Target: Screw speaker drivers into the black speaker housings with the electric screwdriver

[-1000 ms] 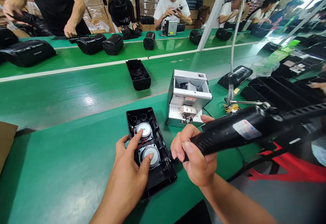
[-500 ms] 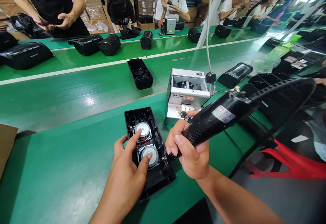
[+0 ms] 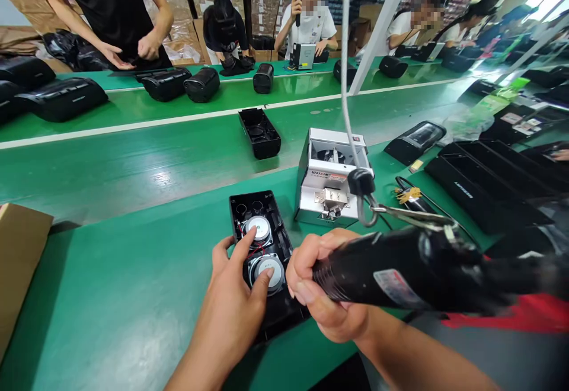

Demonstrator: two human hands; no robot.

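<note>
An open box (image 3: pixel 267 260) lay on the near table (image 3: pixel 111 302), right in front of the person. Two round speakers (image 3: pixel 260 228) sat inside it, one behind the other. The left hand (image 3: pixel 231 302) rested on the box with fingers on both speakers. The right hand (image 3: pixel 322 287) was just to the right of the box, wrapped around a power tool (image 3: pixel 400 272). A small machine (image 3: pixel 331 178) stood behind the tool. Another open box (image 3: pixel 260 133) lay farther back on the belt (image 3: pixel 133 154). A row of trays (image 3: pixel 484 183) lay to the right.
</note>
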